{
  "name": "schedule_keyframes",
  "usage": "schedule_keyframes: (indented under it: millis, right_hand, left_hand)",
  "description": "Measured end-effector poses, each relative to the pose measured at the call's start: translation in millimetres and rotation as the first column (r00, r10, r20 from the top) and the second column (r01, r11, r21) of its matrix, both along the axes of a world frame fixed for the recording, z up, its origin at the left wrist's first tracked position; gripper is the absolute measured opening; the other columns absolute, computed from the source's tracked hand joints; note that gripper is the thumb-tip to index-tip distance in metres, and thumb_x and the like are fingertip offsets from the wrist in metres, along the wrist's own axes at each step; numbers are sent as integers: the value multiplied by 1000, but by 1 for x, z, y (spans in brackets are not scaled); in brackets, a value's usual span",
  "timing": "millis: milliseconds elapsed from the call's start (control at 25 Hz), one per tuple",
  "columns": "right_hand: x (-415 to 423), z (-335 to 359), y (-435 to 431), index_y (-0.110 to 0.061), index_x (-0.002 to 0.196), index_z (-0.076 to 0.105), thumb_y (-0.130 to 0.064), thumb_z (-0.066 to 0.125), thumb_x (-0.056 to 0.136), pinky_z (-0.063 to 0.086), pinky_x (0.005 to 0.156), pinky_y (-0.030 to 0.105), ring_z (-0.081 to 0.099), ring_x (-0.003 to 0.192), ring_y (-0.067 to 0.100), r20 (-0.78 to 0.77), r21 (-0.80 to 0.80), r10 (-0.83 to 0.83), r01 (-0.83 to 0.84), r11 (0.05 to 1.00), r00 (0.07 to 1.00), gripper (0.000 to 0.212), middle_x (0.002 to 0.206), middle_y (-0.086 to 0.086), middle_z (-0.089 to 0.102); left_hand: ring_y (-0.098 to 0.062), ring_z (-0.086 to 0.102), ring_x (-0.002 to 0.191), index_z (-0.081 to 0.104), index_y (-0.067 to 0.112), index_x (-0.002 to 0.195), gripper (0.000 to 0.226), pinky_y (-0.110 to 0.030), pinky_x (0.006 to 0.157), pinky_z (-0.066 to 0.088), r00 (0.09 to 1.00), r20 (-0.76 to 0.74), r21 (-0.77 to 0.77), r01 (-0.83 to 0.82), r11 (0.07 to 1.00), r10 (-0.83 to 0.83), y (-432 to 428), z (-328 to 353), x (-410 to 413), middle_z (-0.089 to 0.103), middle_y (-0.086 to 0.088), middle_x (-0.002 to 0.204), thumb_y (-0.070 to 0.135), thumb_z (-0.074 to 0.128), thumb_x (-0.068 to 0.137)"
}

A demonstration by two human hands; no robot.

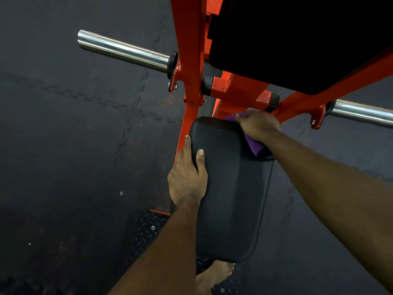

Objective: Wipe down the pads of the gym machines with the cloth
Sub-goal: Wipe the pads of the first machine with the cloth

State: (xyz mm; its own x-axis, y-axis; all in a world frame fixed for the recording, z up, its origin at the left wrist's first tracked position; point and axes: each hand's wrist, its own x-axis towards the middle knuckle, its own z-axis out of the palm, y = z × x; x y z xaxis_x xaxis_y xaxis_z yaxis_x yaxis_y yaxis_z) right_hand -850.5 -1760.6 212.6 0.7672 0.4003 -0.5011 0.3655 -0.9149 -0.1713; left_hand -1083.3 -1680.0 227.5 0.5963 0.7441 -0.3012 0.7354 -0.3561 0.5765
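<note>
A black padded seat of an orange-framed gym machine fills the middle of the head view. My left hand grips the pad's left edge, thumb on top and fingers curled around the side. My right hand presses a purple cloth against the pad's far right corner; most of the cloth is hidden under the hand. A second, larger black pad hangs above at the top right.
The orange frame rises from the pad's far end. Chrome weight pegs stick out to the left and right. A diamond-plate footrest lies below the pad, with a bare foot on it. Dark rubber floor tiles surround everything.
</note>
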Motion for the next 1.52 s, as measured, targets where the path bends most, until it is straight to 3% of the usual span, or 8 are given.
schedule_keyframes:
  millis: [320, 520, 720, 960, 1080, 1240, 1400, 1520]
  right_hand:
    - [-37, 11, 41, -28, 125, 61, -54, 33, 106, 37, 77, 34, 62, 110, 30, 66, 309, 271, -278, 910, 960, 43, 122, 4, 68]
    - [-28, 6, 91, -33, 131, 63, -55, 32, 104, 42, 96, 39, 55, 127, 35, -55, 85, 234, -229, 970, 971, 46, 137, 10, 62]
    - [-42, 8, 104, -39, 115, 69, -59, 45, 98, 47, 87, 36, 64, 111, 25, -6, 330, 614, -578, 747, 789, 36, 116, -2, 73]
    - [-13, -9, 102, -36, 133, 64, -61, 39, 98, 44, 105, 37, 56, 128, 32, -152, 168, 344, -319, 933, 926, 50, 140, 8, 61]
    - [-51, 12, 101, -39, 112, 73, -53, 43, 101, 46, 93, 37, 63, 113, 28, 82, 340, 633, -618, 709, 770, 35, 116, 2, 73]
    - [-83, 21, 92, -31, 113, 71, -55, 42, 102, 37, 92, 40, 57, 109, 30, 267, 166, 907, -943, 289, 325, 39, 104, 4, 71]
    - [-73, 27, 115, -24, 120, 68, -53, 37, 102, 40, 93, 42, 59, 115, 36, 149, 28, 772, -783, 621, 618, 46, 121, 13, 68]
    - [-123, 31, 122, -14, 118, 69, -47, 37, 101, 43, 95, 39, 62, 116, 35, 179, -164, 859, -846, 507, 480, 50, 125, 18, 67]
  left_hand:
    - [-28, 62, 113, 32, 34, 152, 49, -45, 89, 47, 998, -29, -23, -49, 999, 48, 1, 2, 1, 52, 6, 145, 48, 22, 106]
    - [-31, 64, 86, 46, 22, 117, 30, -43, 73, 45, 988, -107, 3, -115, 993, 114, 3, 3, 3, 65, 0, 101, 43, 27, 106]
    - [-31, 63, 80, 43, 21, 101, 26, -45, 73, 49, 980, -103, 35, -167, 985, 170, 0, 7, 3, 64, -2, 93, 40, 27, 106]
    - [-41, 64, 90, 56, 14, 102, 39, -47, 79, 52, 906, -145, 20, -398, 917, 397, -14, 7, -19, 68, -17, 97, 41, 28, 107]
    - [-39, 65, 85, 54, 14, 97, 40, -45, 75, 51, 884, -191, 119, -410, 904, 426, -40, 9, -39, 68, -14, 91, 41, 26, 107]
    - [-30, 63, 79, 48, 17, 92, 34, -36, 64, 37, 881, -170, 182, -413, 892, 442, -55, 17, -45, 66, -7, 87, 39, 28, 108]
    - [-30, 65, 77, 52, 15, 96, 30, -43, 70, 51, 868, -114, 157, -465, 871, 484, -66, 19, -59, 66, -7, 85, 34, 32, 108]
    - [-28, 64, 76, 51, 16, 97, 29, -44, 71, 52, 860, -110, 115, -487, 866, 498, -72, 18, -76, 65, -5, 84, 34, 32, 108]
